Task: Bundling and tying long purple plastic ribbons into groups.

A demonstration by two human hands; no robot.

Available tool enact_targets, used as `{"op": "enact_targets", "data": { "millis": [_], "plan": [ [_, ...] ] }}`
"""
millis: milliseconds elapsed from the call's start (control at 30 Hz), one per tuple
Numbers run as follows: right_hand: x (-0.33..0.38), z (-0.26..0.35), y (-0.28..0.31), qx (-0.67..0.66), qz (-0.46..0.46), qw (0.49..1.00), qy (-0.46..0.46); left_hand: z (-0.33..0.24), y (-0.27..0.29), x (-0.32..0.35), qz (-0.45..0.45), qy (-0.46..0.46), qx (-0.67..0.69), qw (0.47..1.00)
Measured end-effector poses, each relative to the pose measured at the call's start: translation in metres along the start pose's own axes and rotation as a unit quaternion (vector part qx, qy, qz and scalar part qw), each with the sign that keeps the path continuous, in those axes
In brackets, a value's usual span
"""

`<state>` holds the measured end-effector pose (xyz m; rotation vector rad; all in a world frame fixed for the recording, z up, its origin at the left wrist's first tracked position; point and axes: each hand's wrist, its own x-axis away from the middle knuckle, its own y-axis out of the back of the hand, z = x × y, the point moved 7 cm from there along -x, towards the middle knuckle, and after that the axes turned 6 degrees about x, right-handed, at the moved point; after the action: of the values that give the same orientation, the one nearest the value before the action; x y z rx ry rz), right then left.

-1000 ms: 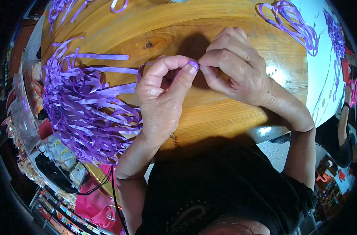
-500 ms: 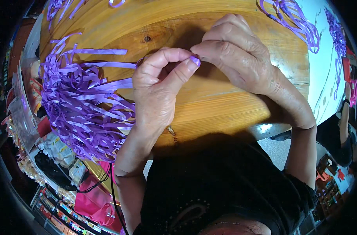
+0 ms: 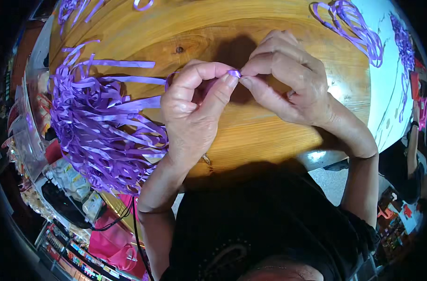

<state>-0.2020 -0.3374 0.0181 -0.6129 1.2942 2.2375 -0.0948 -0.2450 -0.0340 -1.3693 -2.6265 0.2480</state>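
Observation:
Between my two hands, over the wooden table (image 3: 265, 133), is a small folded piece of purple ribbon (image 3: 235, 73). My left hand (image 3: 195, 103) pinches it between thumb and forefinger. From the other side my right hand (image 3: 293, 77) closes thumb and forefinger on its right end, fingertips nearly touching those of the left. A thin loop of ribbon shows behind the left fingers; most of the held piece is hidden. Close to the left hand's outer side lies a big heap of purple ribbons (image 3: 99, 126), some strands reaching toward the wrist.
A looped purple ribbon bundle (image 3: 358, 30) lies at the far right, near a white marbled surface (image 3: 386, 93) with more purple strands (image 3: 403, 51). Other ribbon pieces (image 3: 75, 9) sit far left. Packaged goods (image 3: 68, 180) and a pink bag (image 3: 113, 239) stand left. Another person's arm (image 3: 412, 145) shows at right.
My right thumb has come out from behind the fingers and now pinches the ribbon's right end with the forefinger. The left hand keeps its pinch, shifted slightly.

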Motion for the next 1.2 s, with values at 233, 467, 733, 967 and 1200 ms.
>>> {"op": "enact_targets", "data": {
  "millis": [233,467,733,967,1200],
  "plan": [
    [0.023,-0.029,-0.023,-0.329,0.073,0.872,-0.355,-0.006,-0.007,-0.001,0.076,-0.103,-0.061,0.990],
    [0.023,-0.027,-0.025,-0.360,0.077,0.852,-0.373,0.006,-0.007,0.002,0.055,0.016,0.088,0.994],
    [-0.002,-0.006,0.003,-0.034,-0.037,0.997,-0.065,0.006,-0.004,0.001,0.040,0.028,0.130,0.990],
    [-0.002,0.004,0.005,0.023,-0.035,0.999,0.023,0.007,-0.004,0.002,0.030,0.027,0.134,0.990],
    [-0.004,-0.002,0.005,-0.051,-0.002,0.998,-0.024,0.004,-0.005,0.002,0.041,-0.006,0.094,0.995]
  ]
}}
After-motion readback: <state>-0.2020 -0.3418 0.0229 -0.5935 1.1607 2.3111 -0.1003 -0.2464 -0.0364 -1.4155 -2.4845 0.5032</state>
